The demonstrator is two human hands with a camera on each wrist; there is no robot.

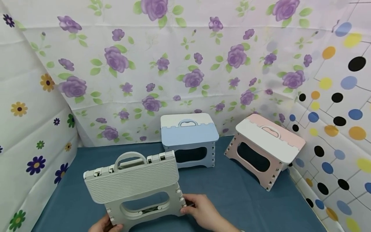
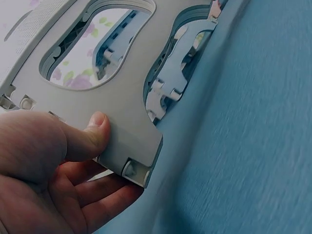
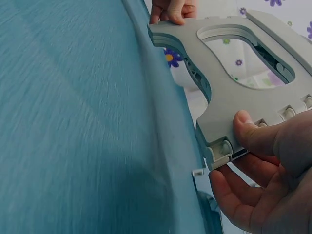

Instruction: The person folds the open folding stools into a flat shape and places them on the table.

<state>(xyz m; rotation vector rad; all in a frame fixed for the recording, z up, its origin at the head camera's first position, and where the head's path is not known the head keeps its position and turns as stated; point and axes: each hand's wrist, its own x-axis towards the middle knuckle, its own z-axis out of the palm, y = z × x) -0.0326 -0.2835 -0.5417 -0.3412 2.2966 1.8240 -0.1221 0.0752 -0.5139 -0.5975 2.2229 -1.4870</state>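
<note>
A grey-white folding stool (image 1: pixel 133 183), partly folded with its carry handle raised at the top, is held tilted over the near part of the table. My left hand (image 1: pixel 105 224) grips its lower left leg corner; in the left wrist view the left hand (image 2: pixel 63 165) has its thumb on the leg panel and fingers behind. At the lower right corner my right hand (image 1: pixel 201 209) pinches the other leg, and the right wrist view shows the right hand (image 3: pixel 268 165) with thumb in front and fingers underneath. Most of the stool's far side is hidden.
A blue and white folding stool (image 1: pixel 189 137) stands unfolded at the back middle. To its right stands a pink and white folding stool (image 1: pixel 266 145), set at an angle. A blue cloth (image 1: pixel 232 199) covers the table. Floral and dotted sheets (image 1: pixel 174 64) hang behind and at the sides.
</note>
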